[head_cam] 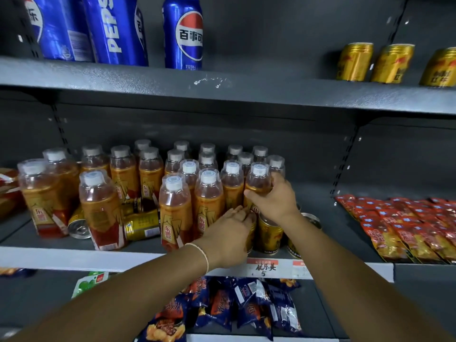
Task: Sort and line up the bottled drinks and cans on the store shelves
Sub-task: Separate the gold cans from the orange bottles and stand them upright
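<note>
Right now the person is working at the middle shelf (74, 257), and reading it from the left, the trouble is showing first: several gold cans (142, 224) are lying on their sides among the orange drink bottles (101, 206), wedged between the loose left-hand bottles and the tidier block in the centre. Moving across, the left hand (228, 236) is lying flat, fingers together, against an upright gold can (267, 234) at the shelf front, pressing rather than gripping, as far as I can tell. Just beside it the right hand (274, 197) is curling around the neck and shoulder of the rightmost front bottle (257, 183), holding it. The step looks like squaring this corner, so the bottle wants steadying low and sliding back in line with its neighbours while the flat hand is keeping the cans from tipping; more upright cans are crowding behind the right wrist, partly hidden. Farther right, red snack packets (407, 225) are fanning across the neighbouring shelf section, well apart. Above, blue Pepsi cans (182, 35) and small gold cans (392, 62) are standing apart on the upper shelf (246, 90).
</note>
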The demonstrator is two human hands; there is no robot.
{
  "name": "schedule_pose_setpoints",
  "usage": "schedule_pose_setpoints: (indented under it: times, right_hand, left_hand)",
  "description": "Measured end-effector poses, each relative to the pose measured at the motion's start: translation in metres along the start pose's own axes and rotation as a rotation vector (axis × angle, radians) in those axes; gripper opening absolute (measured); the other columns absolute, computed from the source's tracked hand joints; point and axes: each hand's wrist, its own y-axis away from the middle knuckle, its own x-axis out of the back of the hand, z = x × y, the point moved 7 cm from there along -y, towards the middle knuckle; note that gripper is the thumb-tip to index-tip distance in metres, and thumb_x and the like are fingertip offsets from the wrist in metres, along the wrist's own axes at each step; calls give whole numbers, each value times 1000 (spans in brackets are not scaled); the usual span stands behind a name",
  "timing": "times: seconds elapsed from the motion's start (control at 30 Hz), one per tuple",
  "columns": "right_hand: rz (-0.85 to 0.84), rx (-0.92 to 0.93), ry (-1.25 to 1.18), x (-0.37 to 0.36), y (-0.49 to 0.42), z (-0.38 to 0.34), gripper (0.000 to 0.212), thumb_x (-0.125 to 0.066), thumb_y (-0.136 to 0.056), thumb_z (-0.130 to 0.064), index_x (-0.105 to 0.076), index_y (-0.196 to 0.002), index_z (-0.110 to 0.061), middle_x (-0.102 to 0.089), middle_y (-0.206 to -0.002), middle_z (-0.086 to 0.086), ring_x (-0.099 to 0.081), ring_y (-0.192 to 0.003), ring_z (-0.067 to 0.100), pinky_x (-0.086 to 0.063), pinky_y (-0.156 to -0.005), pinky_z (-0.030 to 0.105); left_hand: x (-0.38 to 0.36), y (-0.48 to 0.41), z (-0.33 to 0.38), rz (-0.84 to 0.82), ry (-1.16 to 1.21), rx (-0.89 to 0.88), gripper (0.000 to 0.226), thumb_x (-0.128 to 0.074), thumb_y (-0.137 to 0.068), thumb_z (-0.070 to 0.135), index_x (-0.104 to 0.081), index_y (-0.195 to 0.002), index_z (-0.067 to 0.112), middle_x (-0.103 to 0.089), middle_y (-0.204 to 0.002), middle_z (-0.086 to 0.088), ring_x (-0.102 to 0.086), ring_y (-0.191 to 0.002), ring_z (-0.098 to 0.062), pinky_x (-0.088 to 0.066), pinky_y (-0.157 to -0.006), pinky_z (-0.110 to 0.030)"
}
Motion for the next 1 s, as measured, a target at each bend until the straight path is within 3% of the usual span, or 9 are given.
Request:
schedule_pose_setpoints:
  times: [0.2, 0.33, 0.53, 0.57, 0.63, 0.7, 0.77, 0.87, 1.0]
  right_hand:
    - [71, 21, 5, -6, 1, 3, 75, -85, -70, -45, -50, -130, -19, -64, -123, 3, -61, -114, 24, -52, -95, 35]
    - [110, 25, -29, -5, 3, -1, 69, -85, -71, -39, -50, -125, -17, -64, -117, 3, -62, -108, 24, -51, -87, 30]
    - [205, 108, -102, 11, 16, -23, 73, -85, -74, -33, -49, -134, -11, -60, -126, 8, -58, -116, 24, -51, -97, 40]
    - [240, 146, -126, 18, 20, -31, 72, -84, -75, -32, -49, -134, -12, -58, -126, 8, -56, -115, 19, -50, -97, 34]
    - [309, 240, -136, 32, 30, -50, 74, -84, -76, -30, -46, -137, -13, -54, -128, 8, -46, -108, 1, -39, -91, 5]
    - [354, 331, -99, 44, 40, -68, 77, -82, -79, -28, -41, -143, -13, -47, -132, 10, -35, -105, -10, -28, -84, -8]
    - [342, 399, -63, 50, 51, -87, 80, -79, -82, -26, -34, -148, -16, -38, -136, 11, -37, -111, -4, -35, -89, -3]
    - [340, 479, 83, 54, 70, -112, 83, -77, -83, -24, -30, -151, -15, -32, -136, 13, -45, -114, 15, -49, -93, 27]
    - [275, 429, 243, 48, 88, -131, 85, -74, -85, -28, -26, -154, -12, -35, -140, 14, -48, -122, 31, -49, -99, 51]
  left_hand:
    - [-18, 12, -1, 53, -119, -60, 97, -55, -85, 24, 10, -154, 6, 9, -163, -11, 13, -150, -21, 14, -119, -32]
    - [-20, 13, -1, 87, -151, -63, 91, -53, -85, 22, 4, -154, 5, 3, -163, -13, 9, -150, -22, 14, -120, -34]
    - [-19, 13, -2, 73, -161, -68, 99, -60, -78, 22, 0, -154, 3, -2, -162, -16, 4, -150, -26, 12, -120, -35]
    - [-18, 14, -1, 68, -161, -70, 100, -62, -78, 21, 1, -154, 4, -2, -163, -16, 3, -150, -26, 12, -120, -34]
    - [-16, 15, -1, 61, -161, -68, 101, -62, -78, 18, 3, -154, 4, 0, -163, -17, 4, -150, -26, 15, -117, -33]
    - [-13, 15, -1, 43, -167, -67, 99, -58, -81, 15, 7, -154, 4, 6, -163, -17, 8, -150, -27, 18, -114, -31]
    - [-10, 17, 0, 38, -191, -75, 96, -54, -84, 14, 12, -153, 4, 14, -162, -17, 15, -149, -27, 17, -115, -33]
    - [1, 26, 0, 76, -211, -109, 94, -52, -87, 13, 14, -152, 4, 19, -160, -17, 19, -148, -28, 13, -118, -36]
    - [23, 54, -9, 133, -70, -146, 85, -54, -89, 12, -1, -155, 8, -2, -163, -16, 1, -150, -31, 6, -114, -30]
